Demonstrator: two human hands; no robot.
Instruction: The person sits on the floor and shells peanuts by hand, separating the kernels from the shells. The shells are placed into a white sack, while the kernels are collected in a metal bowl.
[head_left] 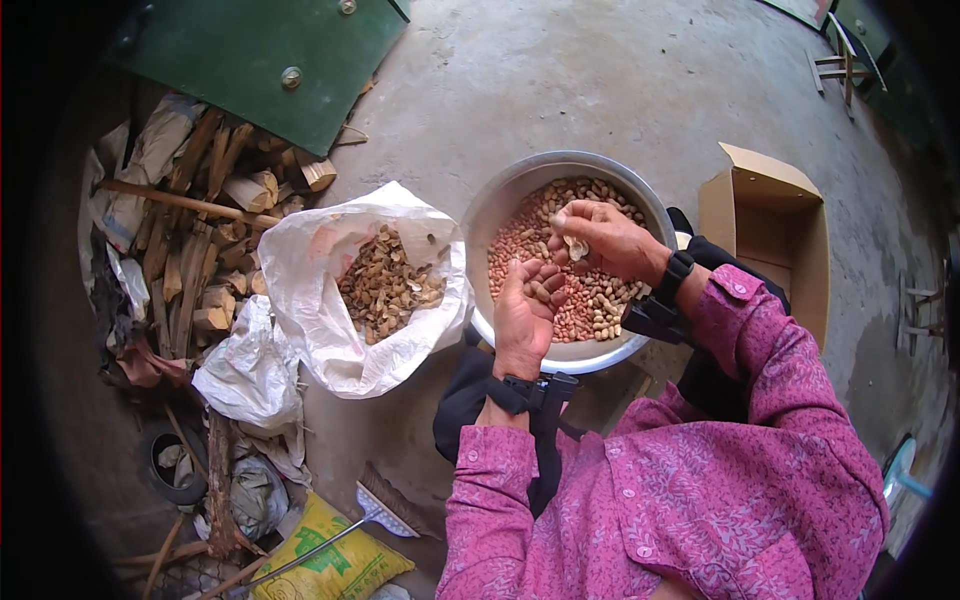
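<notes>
A wide metal basin (625,172) holds shelled pinkish peanut kernels (510,240) on its left and unshelled peanuts (608,300) mostly on its right and far side. Above it, my left hand (522,318) is cupped palm up, its fingers curled around several unshelled peanuts. My right hand (622,240) pinches a pale, cracked peanut shell (576,248) between thumb and fingers, just beyond the left fingertips. Whether a kernel is still in that shell cannot be made out. Left of the basin, an open white woven sack (305,275) contains brown empty shells (385,290).
An open cardboard box (765,215) stands right of the basin. Stacked firewood (195,255) lies at the left, below a green metal panel (255,65). A broom (385,505) and a yellow sack (330,555) lie at the lower left, near a small tyre (172,468).
</notes>
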